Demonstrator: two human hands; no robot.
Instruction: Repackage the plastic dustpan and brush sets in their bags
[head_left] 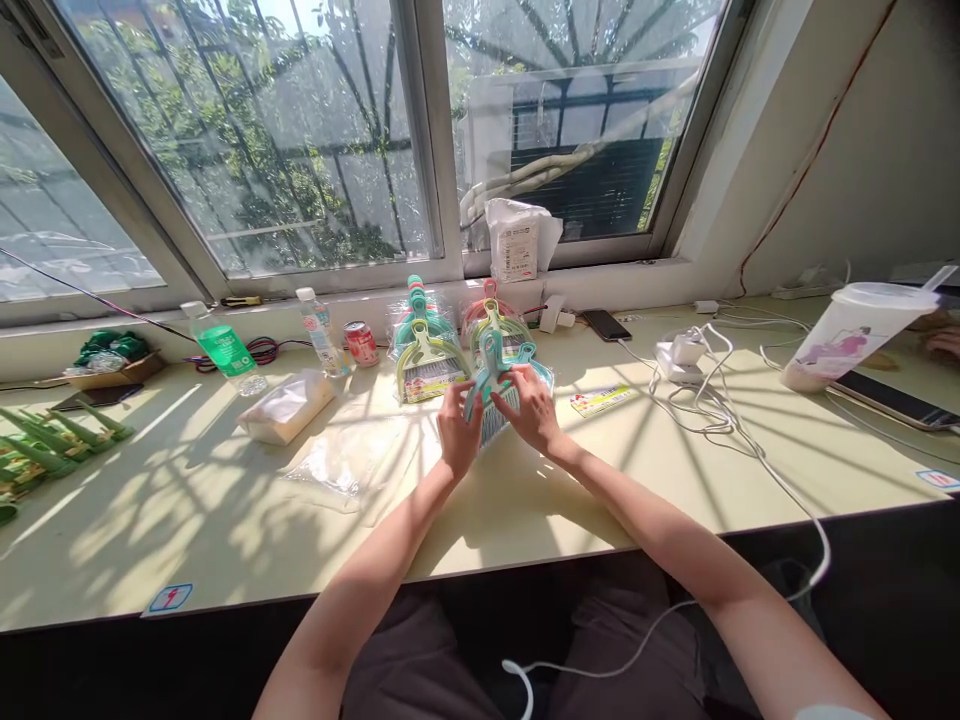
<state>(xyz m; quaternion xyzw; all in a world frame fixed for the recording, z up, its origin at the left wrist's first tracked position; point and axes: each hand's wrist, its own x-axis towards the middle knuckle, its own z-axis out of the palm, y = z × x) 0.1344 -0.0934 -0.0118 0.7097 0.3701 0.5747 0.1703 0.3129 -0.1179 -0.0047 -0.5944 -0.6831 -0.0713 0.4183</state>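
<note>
Both hands meet over a teal hand brush (493, 362), its handle raised and its pale bristles pointing down. My left hand (459, 428) grips its left side, and my right hand (534, 408) closes on the right side. A teal dustpan (527, 354) shows just behind my right fingers; how it sits against the brush is partly hidden. Beyond them stand two rows of plastic-wrapped dustpan-and-brush sets. The left row's front set (431, 362) is yellow-green with a printed label. A similar yellow-green set (501, 325) leads the right row.
A clear plastic bag (330, 470) and a tissue pack (289, 405) lie to the left, near bottles and a red can (361, 343). Rightward are a printed card (600, 400), a phone (606, 326), tangled white cables (701, 400) and a lidded cup (844, 345). Another person's hand (945, 342) shows at far right.
</note>
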